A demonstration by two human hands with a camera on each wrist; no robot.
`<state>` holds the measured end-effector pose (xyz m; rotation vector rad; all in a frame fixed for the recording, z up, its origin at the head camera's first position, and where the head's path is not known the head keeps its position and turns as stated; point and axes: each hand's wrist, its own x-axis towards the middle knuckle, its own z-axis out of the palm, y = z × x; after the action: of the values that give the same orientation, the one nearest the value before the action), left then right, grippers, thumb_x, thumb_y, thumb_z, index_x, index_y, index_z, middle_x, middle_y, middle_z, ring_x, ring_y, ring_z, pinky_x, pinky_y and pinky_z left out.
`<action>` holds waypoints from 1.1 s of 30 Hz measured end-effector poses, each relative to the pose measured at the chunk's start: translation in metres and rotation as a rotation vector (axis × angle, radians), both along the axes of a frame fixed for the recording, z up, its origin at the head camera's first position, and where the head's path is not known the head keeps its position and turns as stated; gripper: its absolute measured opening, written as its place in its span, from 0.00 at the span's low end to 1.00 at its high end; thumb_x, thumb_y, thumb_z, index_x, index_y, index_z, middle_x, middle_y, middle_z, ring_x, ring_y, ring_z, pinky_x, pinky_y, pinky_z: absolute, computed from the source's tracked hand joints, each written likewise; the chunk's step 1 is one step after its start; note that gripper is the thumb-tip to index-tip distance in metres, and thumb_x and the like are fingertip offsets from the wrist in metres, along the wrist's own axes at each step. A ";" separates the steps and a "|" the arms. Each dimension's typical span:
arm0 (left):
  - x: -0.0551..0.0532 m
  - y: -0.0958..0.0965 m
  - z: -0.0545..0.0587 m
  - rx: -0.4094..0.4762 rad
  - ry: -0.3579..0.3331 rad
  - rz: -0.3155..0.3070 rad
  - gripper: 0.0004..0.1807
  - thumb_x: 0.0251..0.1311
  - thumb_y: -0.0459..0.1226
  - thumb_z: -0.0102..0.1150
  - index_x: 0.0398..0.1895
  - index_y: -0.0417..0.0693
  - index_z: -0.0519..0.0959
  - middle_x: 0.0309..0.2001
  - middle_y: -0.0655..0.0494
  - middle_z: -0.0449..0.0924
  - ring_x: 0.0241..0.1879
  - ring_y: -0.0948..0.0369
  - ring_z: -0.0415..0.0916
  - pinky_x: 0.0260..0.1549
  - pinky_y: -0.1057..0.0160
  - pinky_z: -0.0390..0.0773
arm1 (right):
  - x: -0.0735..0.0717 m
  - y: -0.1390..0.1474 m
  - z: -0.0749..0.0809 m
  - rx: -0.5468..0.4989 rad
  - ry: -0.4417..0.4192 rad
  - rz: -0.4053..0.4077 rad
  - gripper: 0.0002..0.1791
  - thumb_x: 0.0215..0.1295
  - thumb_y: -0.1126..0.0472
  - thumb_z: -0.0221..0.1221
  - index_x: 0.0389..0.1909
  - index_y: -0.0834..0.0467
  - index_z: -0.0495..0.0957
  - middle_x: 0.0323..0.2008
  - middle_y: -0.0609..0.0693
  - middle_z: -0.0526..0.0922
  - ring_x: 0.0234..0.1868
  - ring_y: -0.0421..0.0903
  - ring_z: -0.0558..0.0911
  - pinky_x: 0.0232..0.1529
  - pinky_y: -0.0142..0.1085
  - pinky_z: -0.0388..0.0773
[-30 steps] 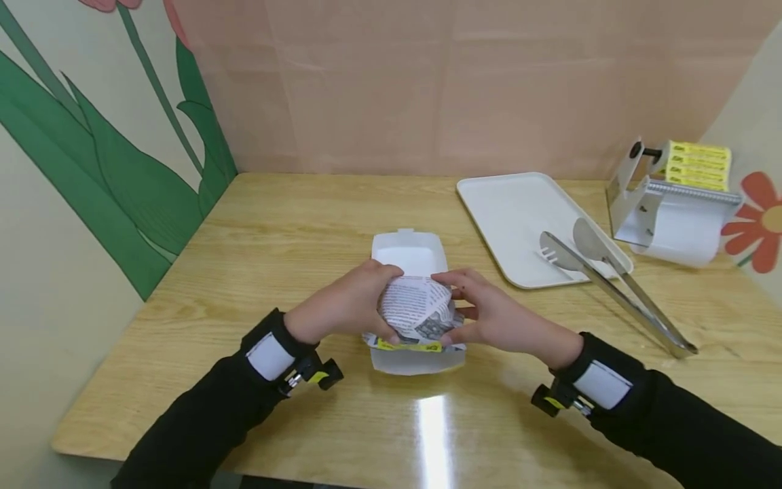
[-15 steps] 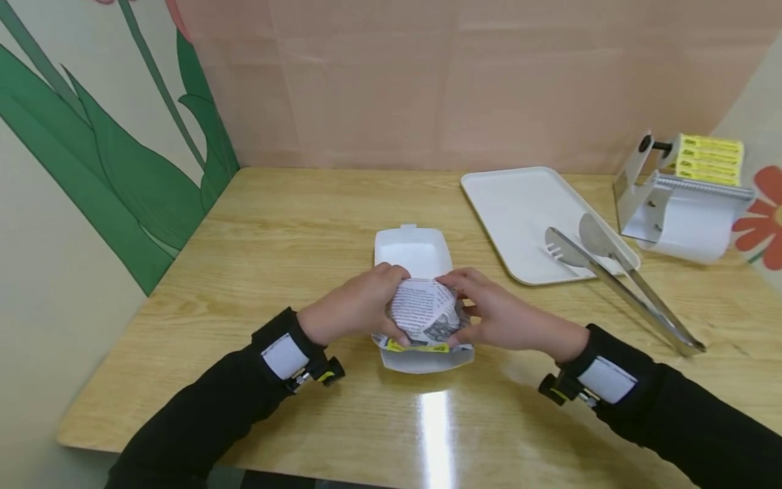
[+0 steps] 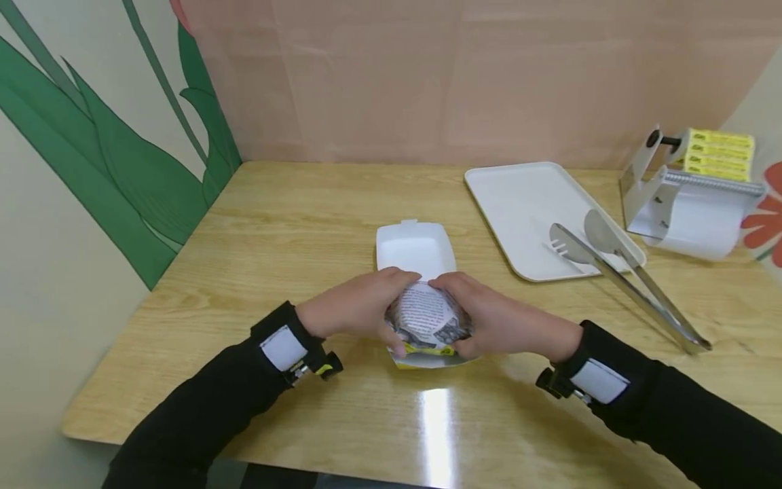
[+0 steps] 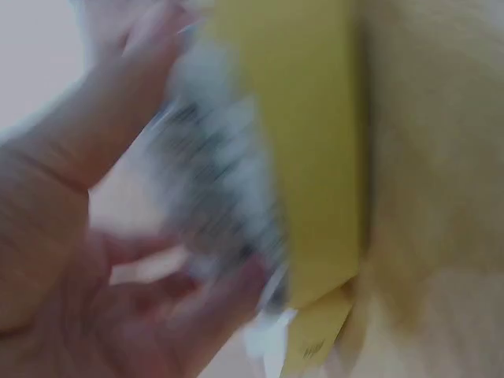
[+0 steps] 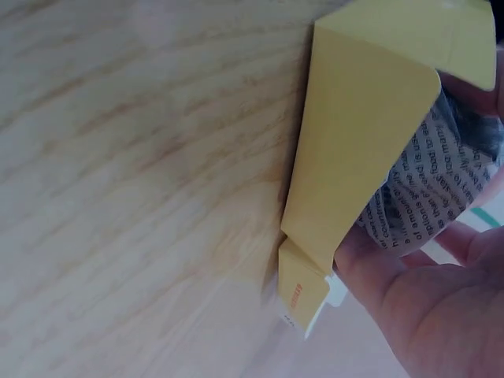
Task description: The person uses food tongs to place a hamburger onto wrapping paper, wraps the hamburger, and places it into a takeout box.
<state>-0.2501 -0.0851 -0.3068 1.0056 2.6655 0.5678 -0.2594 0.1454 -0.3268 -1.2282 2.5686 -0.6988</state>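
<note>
The bundle [image 3: 429, 311] is sitting, apparently inside the box [image 5: 366, 142], between left hand [image 3: 366, 305] and right hand [image 3: 497, 316]; the lid [image 3: 417, 246] is opening out behind. Farther right, a tray [image 3: 519, 210] is lying on the table [image 3: 275, 231], tongs [image 3: 647, 307] are crossing its near edge, and a dispenser [image 3: 702, 217] is standing beyond.

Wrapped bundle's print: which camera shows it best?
The right wrist view: the wrapped bundle is sharpest, some printed words legible. The head view shows its top, print too small to read; left wrist shows it blurred.
</note>
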 end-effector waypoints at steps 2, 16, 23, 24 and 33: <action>-0.003 -0.006 0.003 0.033 -0.101 -0.024 0.53 0.37 0.41 0.75 0.67 0.40 0.56 0.61 0.51 0.65 0.54 0.62 0.67 0.50 0.67 0.72 | 0.000 0.000 0.000 0.015 -0.007 -0.006 0.48 0.37 0.63 0.69 0.62 0.62 0.55 0.58 0.55 0.63 0.53 0.46 0.69 0.52 0.41 0.71; -0.002 0.011 -0.013 -0.178 0.210 -0.023 0.43 0.41 0.33 0.71 0.64 0.43 0.61 0.49 0.51 0.72 0.44 0.62 0.72 0.44 0.66 0.75 | 0.002 -0.004 -0.003 -0.006 -0.003 0.034 0.54 0.37 0.56 0.73 0.64 0.62 0.50 0.58 0.54 0.61 0.54 0.47 0.69 0.53 0.42 0.71; -0.008 0.000 -0.002 -0.055 0.094 0.028 0.37 0.45 0.32 0.67 0.63 0.43 0.64 0.54 0.52 0.72 0.46 0.62 0.72 0.44 0.66 0.74 | 0.003 -0.013 -0.004 0.055 0.103 -0.029 0.55 0.36 0.44 0.72 0.63 0.61 0.57 0.55 0.53 0.64 0.49 0.46 0.70 0.49 0.41 0.73; -0.010 -0.004 0.002 -0.030 0.083 0.076 0.34 0.47 0.32 0.65 0.61 0.44 0.66 0.54 0.52 0.73 0.45 0.62 0.73 0.43 0.66 0.74 | 0.003 -0.013 -0.004 0.053 0.099 -0.037 0.54 0.35 0.45 0.73 0.63 0.61 0.57 0.54 0.53 0.65 0.49 0.46 0.70 0.49 0.41 0.73; -0.029 -0.014 -0.012 -0.020 -0.091 0.479 0.22 0.61 0.42 0.54 0.54 0.41 0.68 0.23 0.55 0.76 0.20 0.63 0.72 0.20 0.69 0.70 | 0.004 -0.016 0.000 0.100 0.133 -0.076 0.53 0.35 0.46 0.72 0.63 0.61 0.59 0.57 0.56 0.67 0.55 0.53 0.68 0.51 0.50 0.69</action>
<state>-0.2791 -0.0990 -0.3190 0.3162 2.8233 0.6536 -0.2556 0.1293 -0.3269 -1.1886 2.7340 -0.5124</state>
